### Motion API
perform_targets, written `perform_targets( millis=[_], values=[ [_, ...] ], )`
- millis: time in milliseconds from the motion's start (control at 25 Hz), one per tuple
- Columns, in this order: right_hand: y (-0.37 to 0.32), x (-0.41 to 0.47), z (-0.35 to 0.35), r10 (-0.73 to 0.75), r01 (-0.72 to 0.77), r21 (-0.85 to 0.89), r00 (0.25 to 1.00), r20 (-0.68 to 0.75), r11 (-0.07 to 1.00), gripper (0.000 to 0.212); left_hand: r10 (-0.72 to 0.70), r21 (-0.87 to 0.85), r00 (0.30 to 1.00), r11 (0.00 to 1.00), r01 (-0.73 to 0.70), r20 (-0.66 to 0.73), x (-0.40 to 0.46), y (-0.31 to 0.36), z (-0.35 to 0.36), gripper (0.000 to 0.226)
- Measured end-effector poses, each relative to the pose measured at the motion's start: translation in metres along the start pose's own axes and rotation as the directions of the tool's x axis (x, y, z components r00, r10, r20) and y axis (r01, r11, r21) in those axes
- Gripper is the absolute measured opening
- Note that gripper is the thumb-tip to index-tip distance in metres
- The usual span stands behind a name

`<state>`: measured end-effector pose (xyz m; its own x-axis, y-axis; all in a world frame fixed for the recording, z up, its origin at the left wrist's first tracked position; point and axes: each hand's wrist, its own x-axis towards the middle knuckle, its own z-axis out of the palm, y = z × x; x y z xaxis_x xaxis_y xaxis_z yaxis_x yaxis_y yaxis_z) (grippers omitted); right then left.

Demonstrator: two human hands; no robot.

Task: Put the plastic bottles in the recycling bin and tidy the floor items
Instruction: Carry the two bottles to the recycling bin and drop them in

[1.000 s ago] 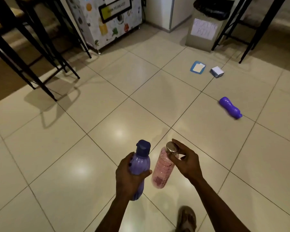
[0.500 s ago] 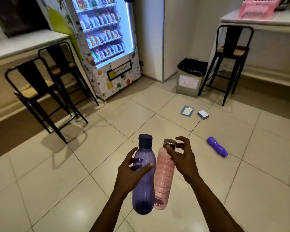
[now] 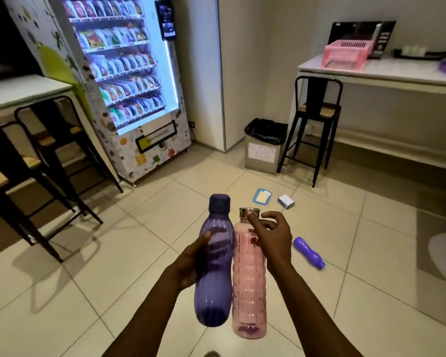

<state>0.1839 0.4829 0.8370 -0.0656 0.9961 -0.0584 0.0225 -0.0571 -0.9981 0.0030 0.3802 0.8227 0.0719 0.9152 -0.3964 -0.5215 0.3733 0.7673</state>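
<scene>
The left hand (image 3: 191,264) curled round the middle of an upright purple bottle (image 3: 213,264). The right hand (image 3: 271,235) pinched the metal cap of a pink bottle (image 3: 249,284), touching the purple one at its three o'clock. Further right a small violet bottle (image 3: 309,252) lay on the floor (image 3: 113,292). At twelve o'clock, well apart, stood the black-lined recycling bin (image 3: 265,146), with a blue card (image 3: 262,196) and a small box (image 3: 285,201) on the floor before it.
</scene>
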Motion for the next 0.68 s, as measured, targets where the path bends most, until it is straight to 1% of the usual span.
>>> perform_targets(
  millis=[40, 120, 160, 200, 280, 360, 480, 600, 680],
  values=[
    [-0.003, 0.017, 0.007, 0.021, -0.021, 0.019, 0.999, -0.024, 1.000, 0.043, -0.031, -0.113, 0.995, 0.993, 0.042, 0.094, 0.015, 0.006, -0.006, 0.093],
    [-0.009, 0.054, 0.023, 0.074, -0.072, 0.049, 0.996, -0.057, 0.996, 0.056, -0.010, -0.276, 0.963, 0.957, 0.087, 0.268, 0.047, 0.024, -0.017, 0.089],
    [-0.012, 0.074, 0.031, 0.103, -0.100, 0.055, 0.993, -0.062, 0.993, 0.059, 0.012, -0.311, 0.944, 0.945, 0.097, 0.331, 0.065, 0.035, -0.021, 0.085],
    [-0.015, 0.094, 0.039, 0.137, -0.134, 0.051, 0.988, -0.065, 0.990, 0.061, 0.021, -0.324, 0.933, 0.940, 0.104, 0.360, 0.082, 0.047, -0.023, 0.084],
    [-0.019, 0.127, 0.053, 0.206, -0.204, 0.046, 0.976, -0.065, 0.978, 0.061, -0.007, -0.331, 0.919, 0.932, 0.148, 0.394, 0.114, 0.072, -0.028, 0.083],
    [-0.029, 0.168, 0.070, 0.247, -0.245, 0.058, 0.968, -0.041, 0.968, 0.064, 0.000, -0.314, 0.916, 0.939, 0.137, 0.401, 0.152, 0.102, -0.041, 0.080],
    [-0.044, 0.226, 0.097, 0.248, -0.246, 0.087, 0.969, -0.018, 0.965, 0.066, -0.001, -0.318, 0.925, 0.939, 0.132, 0.379, 0.207, 0.150, -0.056, 0.077],
    [-0.046, 0.268, 0.115, 0.235, -0.223, 0.137, 0.969, -0.077, 0.965, 0.064, -0.023, -0.350, 0.928, 0.923, 0.163, 0.372, 0.250, 0.177, -0.064, 0.079],
    [-0.046, 0.301, 0.118, 0.269, -0.242, 0.187, 0.953, -0.137, 0.952, 0.058, -0.054, -0.312, 0.926, 0.933, 0.180, 0.373, 0.281, 0.188, -0.067, 0.082]
  ],
)
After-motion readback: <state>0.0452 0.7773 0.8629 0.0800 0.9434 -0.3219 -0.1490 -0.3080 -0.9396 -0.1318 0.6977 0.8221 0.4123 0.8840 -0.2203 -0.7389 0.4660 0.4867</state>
